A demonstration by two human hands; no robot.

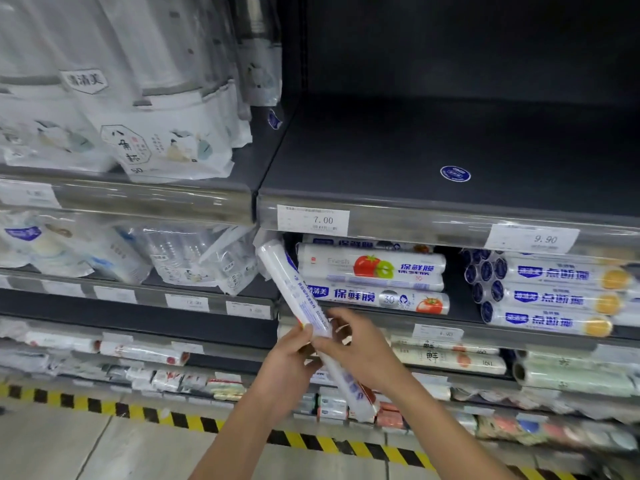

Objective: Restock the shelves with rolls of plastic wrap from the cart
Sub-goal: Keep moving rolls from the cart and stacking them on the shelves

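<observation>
Both my hands hold one long white roll of plastic wrap, tilted with its top end up and to the left, in front of the shelves. My left hand grips it from the left near the middle, while my right hand curls round it from the right. Behind the roll, a shelf carries stacked rolls of wrap with tomato pictures. Above that, a dark shelf bears only a round blue sticker. No cart is in view.
Blue-and-white rolls with orange pictures lie stacked at the right. Bagged paper cups fill the upper left shelf. Price tags reading 7.00 and 9.90 hang on the shelf rail. Yellow-black hazard tape runs along the floor.
</observation>
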